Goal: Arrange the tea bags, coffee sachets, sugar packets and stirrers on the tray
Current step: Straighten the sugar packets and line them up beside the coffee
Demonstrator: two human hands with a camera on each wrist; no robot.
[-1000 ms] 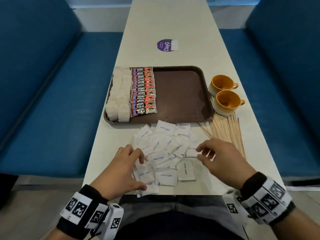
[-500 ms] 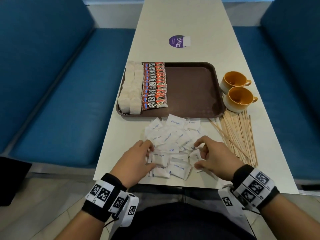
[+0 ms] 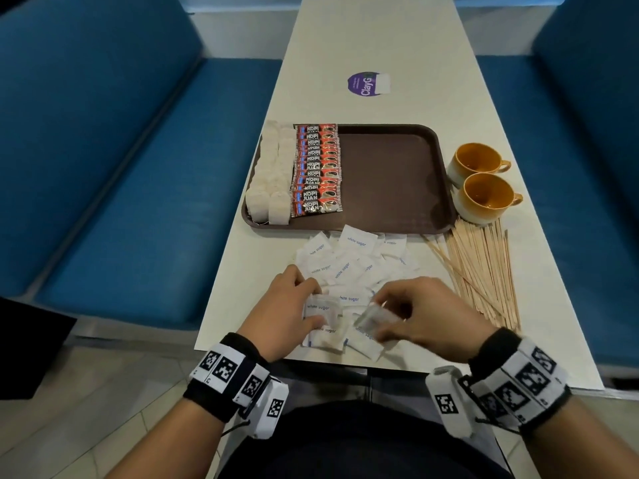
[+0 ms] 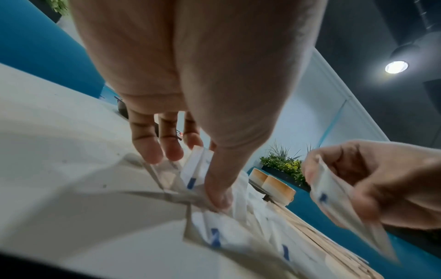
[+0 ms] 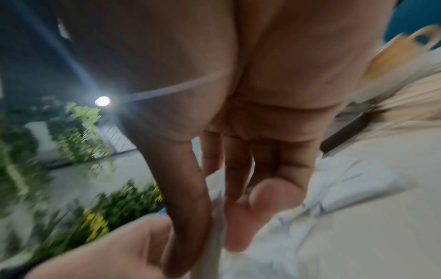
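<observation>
Your left hand [image 3: 289, 312] pinches one white sugar packet [image 3: 322, 310] at the lower centre of the head view; your right hand [image 3: 423, 314] grasps another sugar packet [image 3: 375, 319] just beside it, thumb against fingers. Both hands sit over the near end of the loose sugar packet pile [image 3: 352, 267], which lies between you and the brown tray [image 3: 390, 178]. On the tray, tea bags [image 3: 271, 178] and coffee sachets [image 3: 316, 169] fill the left side; its right portion is bare. Wooden stirrers [image 3: 480, 267] lie right of the pile, near two orange cups [image 3: 482, 183]. Nearest packets lie close to the table [image 3: 363, 39] edge.
</observation>
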